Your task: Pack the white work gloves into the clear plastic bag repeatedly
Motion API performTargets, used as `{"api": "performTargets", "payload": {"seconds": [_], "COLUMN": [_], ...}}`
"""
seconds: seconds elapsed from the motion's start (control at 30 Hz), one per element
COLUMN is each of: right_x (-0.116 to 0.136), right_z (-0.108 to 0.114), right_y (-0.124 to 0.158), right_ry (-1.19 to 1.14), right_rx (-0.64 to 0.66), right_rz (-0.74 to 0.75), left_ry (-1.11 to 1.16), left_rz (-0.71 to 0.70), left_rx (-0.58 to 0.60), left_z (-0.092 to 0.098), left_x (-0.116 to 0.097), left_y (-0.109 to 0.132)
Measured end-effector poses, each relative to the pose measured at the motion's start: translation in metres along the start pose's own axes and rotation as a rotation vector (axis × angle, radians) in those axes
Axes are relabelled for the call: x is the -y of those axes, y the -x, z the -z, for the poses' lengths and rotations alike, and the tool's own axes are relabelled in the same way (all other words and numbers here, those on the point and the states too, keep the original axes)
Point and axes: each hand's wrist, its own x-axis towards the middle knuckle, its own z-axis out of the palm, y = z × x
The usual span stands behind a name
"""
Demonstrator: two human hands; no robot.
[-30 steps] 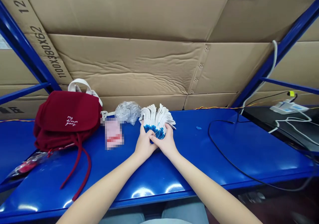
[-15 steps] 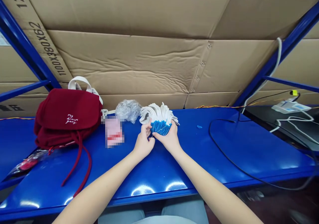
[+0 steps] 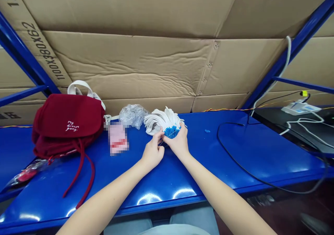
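Ahead of me, large creased sheets of tan corrugated cardboard [image 3: 125, 64] fill the space behind slanted blue steel shelving uprights [image 3: 292, 57], above my glossy blue metal table [image 3: 235, 165]. To my right, a white power strip [image 3: 300, 108] lies on a black shelf [image 3: 308, 134], over a dark floor [image 3: 287, 210].

Bright overhead light is throwing white glare across the glossy blue steel shelf [image 3: 221, 158]. The wide lens is bowing the blue uprights [image 3: 294, 50] near the edges, and pixelation is blurring the pink packet [image 3: 118, 139].
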Motion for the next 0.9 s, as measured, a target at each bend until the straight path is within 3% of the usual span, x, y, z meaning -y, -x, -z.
{"api": "performTargets", "payload": {"seconds": [0.1, 0.2, 0.37, 0.5, 0.63, 0.73, 0.9], "right_x": [0.001, 0.002, 0.001, 0.001, 0.003, 0.006, 0.010], "right_z": [0.003, 0.005, 0.006, 0.009, 0.011, 0.013, 0.015], "right_y": [-0.002, -0.002, 0.000, 0.001, 0.003, 0.004, 0.006], "right_ry": [-0.005, -0.018, -0.021, -0.007, 0.031, 0.050, 0.057], "right_rx": [-0.004, 0.008, 0.013, 0.042, 0.061, 0.077, 0.127], "right_rz": [0.006, 0.010, 0.035, 0.046, 0.055, 0.052, 0.023], "left_ry": [-0.175, -0.385, -0.706, -0.658, -0.550, -0.539, -0.648], "left_rz": [-0.085, -0.159, 0.033, 0.091, 0.051, -0.118, -0.630], "left_rx": [0.025, -0.043, -0.023, -0.002, -0.086, -0.153, -0.098], "left_z": [0.005, 0.010, 0.020, 0.034, 0.045, 0.048, 0.044], "left_x": [0.000, 0.001, 0.004, 0.010, 0.012, 0.006, -0.019], "left_y": [-0.004, -0.009, -0.019, -0.026, -0.027, -0.025, -0.025]}}
